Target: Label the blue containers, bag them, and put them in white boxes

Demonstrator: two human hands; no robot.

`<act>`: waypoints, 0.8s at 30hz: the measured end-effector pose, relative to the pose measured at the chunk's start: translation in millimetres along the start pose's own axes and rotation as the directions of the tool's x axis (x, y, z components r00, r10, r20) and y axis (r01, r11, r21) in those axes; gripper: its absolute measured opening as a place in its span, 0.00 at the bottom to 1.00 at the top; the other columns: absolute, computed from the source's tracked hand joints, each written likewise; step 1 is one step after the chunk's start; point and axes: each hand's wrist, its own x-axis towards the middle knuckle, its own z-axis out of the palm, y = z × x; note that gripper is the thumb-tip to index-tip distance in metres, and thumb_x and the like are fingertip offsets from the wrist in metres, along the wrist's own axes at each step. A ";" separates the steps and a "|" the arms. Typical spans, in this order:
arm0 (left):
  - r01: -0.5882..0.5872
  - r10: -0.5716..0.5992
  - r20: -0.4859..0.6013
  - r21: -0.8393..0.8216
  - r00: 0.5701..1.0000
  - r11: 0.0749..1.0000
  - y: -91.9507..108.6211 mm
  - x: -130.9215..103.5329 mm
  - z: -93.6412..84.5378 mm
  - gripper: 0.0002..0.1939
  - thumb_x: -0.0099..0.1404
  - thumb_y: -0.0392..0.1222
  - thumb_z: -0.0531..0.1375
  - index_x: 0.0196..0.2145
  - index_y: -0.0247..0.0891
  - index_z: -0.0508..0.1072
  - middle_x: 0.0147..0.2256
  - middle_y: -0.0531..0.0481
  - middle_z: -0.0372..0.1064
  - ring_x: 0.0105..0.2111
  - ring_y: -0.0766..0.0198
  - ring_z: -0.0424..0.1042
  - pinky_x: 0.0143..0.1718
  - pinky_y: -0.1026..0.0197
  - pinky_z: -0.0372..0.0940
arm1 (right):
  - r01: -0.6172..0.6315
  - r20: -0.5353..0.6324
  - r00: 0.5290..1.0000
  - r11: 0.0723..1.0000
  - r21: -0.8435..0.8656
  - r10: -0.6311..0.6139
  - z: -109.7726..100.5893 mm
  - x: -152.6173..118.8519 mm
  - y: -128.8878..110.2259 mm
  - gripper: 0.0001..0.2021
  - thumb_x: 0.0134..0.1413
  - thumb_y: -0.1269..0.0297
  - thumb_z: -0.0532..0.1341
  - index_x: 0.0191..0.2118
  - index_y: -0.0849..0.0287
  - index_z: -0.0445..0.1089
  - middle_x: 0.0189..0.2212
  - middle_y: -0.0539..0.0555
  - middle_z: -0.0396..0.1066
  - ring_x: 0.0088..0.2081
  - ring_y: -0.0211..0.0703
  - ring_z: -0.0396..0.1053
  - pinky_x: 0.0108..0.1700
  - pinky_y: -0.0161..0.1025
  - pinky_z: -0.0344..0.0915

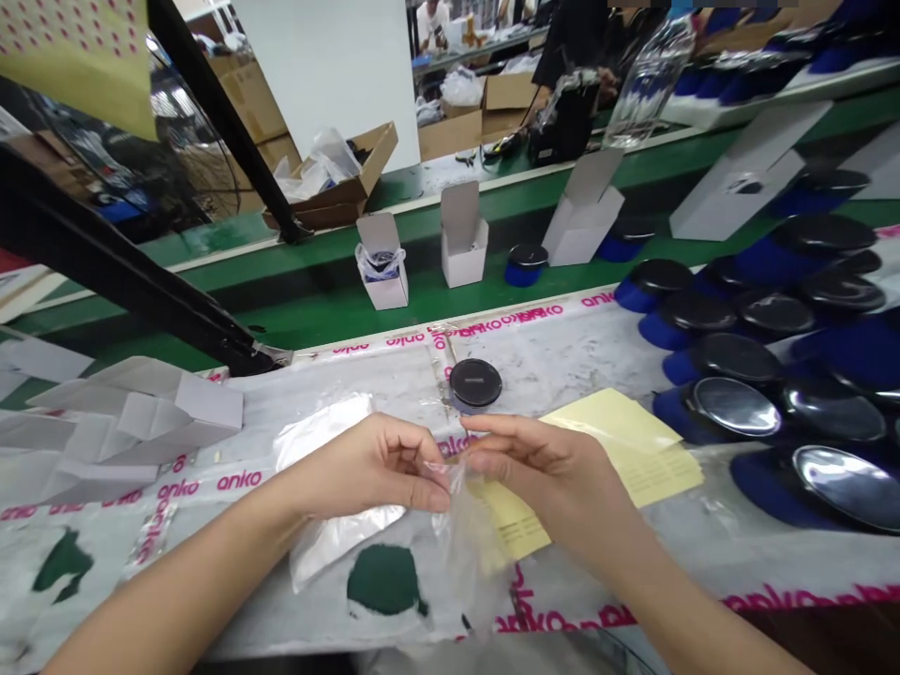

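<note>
Between my two hands hangs a clear plastic bag (pixel 468 525), its upper edge pinched at both sides. My left hand (pixel 397 469) is closed on the bag's left edge, thumb against curled fingers. My right hand (pixel 545 469) grips the other edge between thumb and fingers. Just beyond the hands a round black lid (pixel 476 382) lies flat on the table. A stack of flat clear bags (pixel 344 544) lies under and beside my left hand. Yellow printed sheets (pixel 625 441) lie beneath and to the right of my right hand.
Many blue jars with black lids (pixel 731 361) crowd the right side. White boxes (pixel 189 412) lie at the left. On the green conveyor (pixel 316 300) stand open white boxes (pixel 464 253) and a small blue jar (pixel 526 265). A black post (pixel 211 122) rises at the left.
</note>
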 end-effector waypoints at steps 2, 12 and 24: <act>-0.082 0.083 -0.001 0.048 0.997 0.995 2.0 3.7 3.0 0.12 0.56 0.43 0.73 0.28 0.36 0.74 0.35 0.52 0.69 0.31 0.69 0.66 0.33 0.64 0.62 | 0.010 -0.098 0.995 0.999 0.036 -0.006 -0.5 -5.9 6.8 0.12 0.51 0.57 0.70 0.41 0.52 0.79 0.31 0.51 0.82 0.34 0.47 0.79 0.40 0.44 0.76; -0.197 0.174 -0.189 -0.113 0.966 0.974 -4.6 29.9 16.7 0.24 0.58 0.61 0.68 0.25 0.37 0.68 0.21 0.56 0.63 0.21 0.69 0.61 0.27 0.63 0.58 | 0.054 0.042 0.997 0.956 0.288 -0.068 -22.4 -4.4 -8.1 0.11 0.58 0.57 0.65 0.43 0.53 0.66 0.26 0.45 0.70 0.23 0.38 0.72 0.28 0.38 0.71; -0.082 0.300 -0.467 0.432 0.832 0.898 -3.2 82.0 -6.1 0.09 0.72 0.46 0.53 0.34 0.42 0.60 0.20 0.59 0.63 0.15 0.69 0.63 0.16 0.69 0.54 | 0.116 -0.126 0.966 0.812 -0.573 -0.228 -31.9 59.5 5.0 0.05 0.61 0.66 0.55 0.43 0.55 0.65 0.30 0.51 0.74 0.30 0.44 0.73 0.34 0.40 0.67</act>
